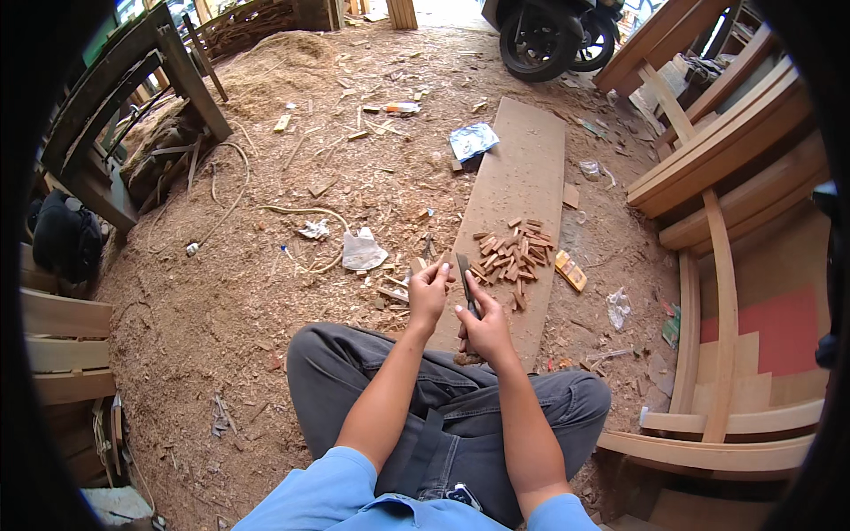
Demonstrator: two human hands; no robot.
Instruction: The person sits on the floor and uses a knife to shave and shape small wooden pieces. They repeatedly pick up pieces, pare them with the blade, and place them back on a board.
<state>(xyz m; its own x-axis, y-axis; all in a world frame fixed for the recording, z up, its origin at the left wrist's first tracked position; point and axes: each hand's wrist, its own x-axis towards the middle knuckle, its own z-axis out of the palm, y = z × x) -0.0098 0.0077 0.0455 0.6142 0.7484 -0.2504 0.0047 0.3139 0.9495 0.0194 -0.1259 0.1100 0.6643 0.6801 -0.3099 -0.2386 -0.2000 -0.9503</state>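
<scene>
My left hand pinches a small wooden block between thumb and fingers. Close to its right, my right hand is wrapped round a chisel, its flat dark blade pointing away from me, beside the block. Whether blade and block touch, I cannot tell. Just beyond my right hand, a heap of small reddish-brown wooden blocks lies on a long wooden board. A few more pale wood pieces lie on the ground next to my left hand.
Wood shavings cover the ground. A blue-and-white packet overlaps the board's left edge, and a yellow packet lies at its right. A cable runs at the left. Wooden frames stand at the right; a motorbike wheel is at the back.
</scene>
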